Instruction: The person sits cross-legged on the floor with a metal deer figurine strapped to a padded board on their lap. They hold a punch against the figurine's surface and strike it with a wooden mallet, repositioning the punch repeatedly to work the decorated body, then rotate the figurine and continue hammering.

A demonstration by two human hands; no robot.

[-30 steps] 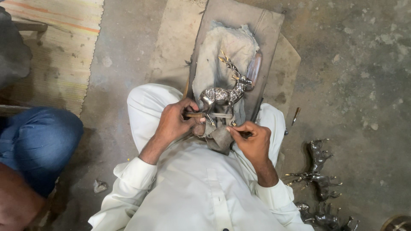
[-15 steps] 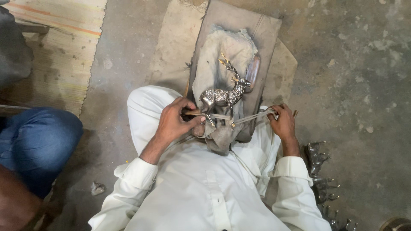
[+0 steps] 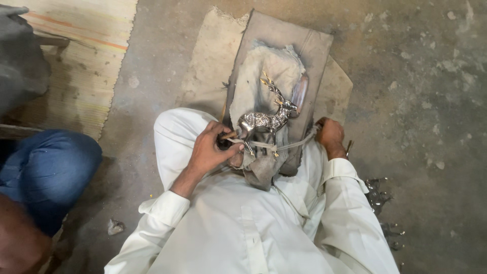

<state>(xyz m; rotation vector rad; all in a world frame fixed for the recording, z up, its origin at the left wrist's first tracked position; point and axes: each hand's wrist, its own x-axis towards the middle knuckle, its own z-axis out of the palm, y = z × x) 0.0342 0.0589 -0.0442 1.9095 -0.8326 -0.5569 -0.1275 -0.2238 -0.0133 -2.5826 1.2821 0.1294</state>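
A shiny silver metal deer figurine (image 3: 264, 121) with gold-tipped antlers stands on a grey rag (image 3: 264, 76) over a worn board (image 3: 304, 45) in front of my knees. My left hand (image 3: 209, 150) is closed at the deer's rear, gripping one end of a pale cloth strip (image 3: 284, 146). The strip runs taut under the deer's legs to my right hand (image 3: 329, 134), which is closed on its other end at the board's right edge.
More silver figurines (image 3: 378, 195) lie on the concrete floor by my right elbow. Another person's blue-trousered knee (image 3: 45, 172) is at the left, beside a woven mat (image 3: 86, 61). A small stone (image 3: 115, 226) lies near my left elbow.
My right hand has moved from beside the deer out to the right, drawing the cloth strip taut. My left hand has stayed at the deer's rear.
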